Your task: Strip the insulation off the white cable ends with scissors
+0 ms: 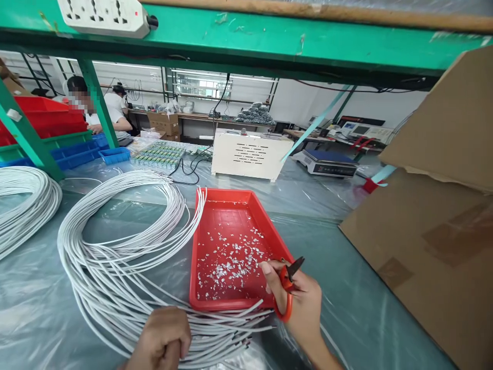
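My right hand [306, 303] is closed around a pair of scissors [285, 280] with orange handles and dark blades, at the near right corner of a red tray [264, 210]. Its thumb and index finger are extended over the tray wall. Small silvery scraps [231, 264] lie scattered on the tray floor. At the lower middle, my left hand [164, 334] is curled into a fist over a bundle of white cables [119, 288]; what its fingers enclose is hidden. The cut cable ends [246, 329] fan out to the right, just in front of the tray.
Another cable coil [23, 210] lies at the far left. A cardboard box [435, 257] bounds the right side. Behind the tray stand a cream metal box [246, 156] and a scale [327, 163]. A green shelf beam [246, 33] crosses above. People sit beyond the bench.
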Motion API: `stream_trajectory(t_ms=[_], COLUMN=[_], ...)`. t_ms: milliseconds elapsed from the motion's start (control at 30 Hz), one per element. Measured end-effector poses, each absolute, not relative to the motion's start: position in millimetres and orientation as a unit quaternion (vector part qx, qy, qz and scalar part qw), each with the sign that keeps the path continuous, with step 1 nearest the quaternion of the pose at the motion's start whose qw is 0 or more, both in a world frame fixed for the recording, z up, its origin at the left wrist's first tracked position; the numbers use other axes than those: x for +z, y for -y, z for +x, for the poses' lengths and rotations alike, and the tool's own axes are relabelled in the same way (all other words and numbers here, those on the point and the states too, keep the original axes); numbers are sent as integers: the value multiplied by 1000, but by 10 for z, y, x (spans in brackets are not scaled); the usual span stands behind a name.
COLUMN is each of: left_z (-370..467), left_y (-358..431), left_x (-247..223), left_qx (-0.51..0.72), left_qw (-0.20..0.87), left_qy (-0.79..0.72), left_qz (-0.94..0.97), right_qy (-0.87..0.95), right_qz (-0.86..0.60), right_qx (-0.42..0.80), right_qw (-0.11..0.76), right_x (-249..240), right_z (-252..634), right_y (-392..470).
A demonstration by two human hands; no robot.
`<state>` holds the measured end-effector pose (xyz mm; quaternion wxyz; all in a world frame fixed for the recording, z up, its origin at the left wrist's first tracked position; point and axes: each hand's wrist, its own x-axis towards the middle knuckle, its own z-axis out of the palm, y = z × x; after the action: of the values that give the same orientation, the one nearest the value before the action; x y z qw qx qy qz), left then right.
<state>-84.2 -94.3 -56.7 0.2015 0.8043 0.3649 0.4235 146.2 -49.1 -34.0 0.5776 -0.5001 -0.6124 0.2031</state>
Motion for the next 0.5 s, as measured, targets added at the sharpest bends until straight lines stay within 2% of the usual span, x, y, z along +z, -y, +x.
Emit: stream_trajectory(t_ms=[133,267,433,500], left_z=[-874,-846,-817,-747], left_y=[830,786,932,989], left_x=[-330,-152,-370,-529], left_qx=[434,390,408,418], left_qw=[197,220,148,96], left_qy=[-396,-417,-389,-306], left_qz=[785,791,813,850], right_qy=[622,639,657,666], right_qz=[-508,-517,-520,-518], right_qx=[165,130,122,115], right_qw=[573,554,532,525], right_x=[-355,-388,-427,-438], right_z=[1501,1548,1615,1628], right_y=[462,435,417,415])
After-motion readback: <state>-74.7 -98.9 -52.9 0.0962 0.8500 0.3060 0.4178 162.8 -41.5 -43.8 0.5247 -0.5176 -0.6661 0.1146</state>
